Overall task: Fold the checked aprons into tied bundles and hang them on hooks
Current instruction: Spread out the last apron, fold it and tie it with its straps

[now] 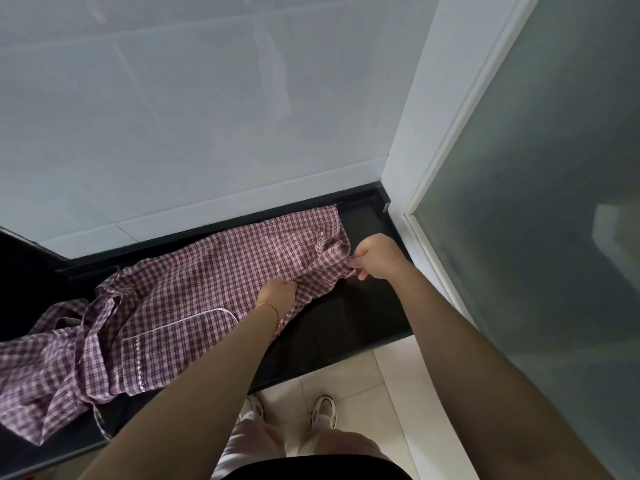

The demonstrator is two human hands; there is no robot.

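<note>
A purple and white checked apron [194,289] lies spread along a black countertop [349,320], its straps and pocket bunched at the left. My left hand [277,295] presses and pinches the cloth near the middle of its front edge. My right hand [375,256] grips the apron's right end, which is gathered into folds. No hooks are in view.
A pale tiled wall [194,116] rises behind the counter. A white frame with a frosted glass door [540,202] stands at the right. Below the counter edge are a light tiled floor [349,379] and my white shoes [323,410].
</note>
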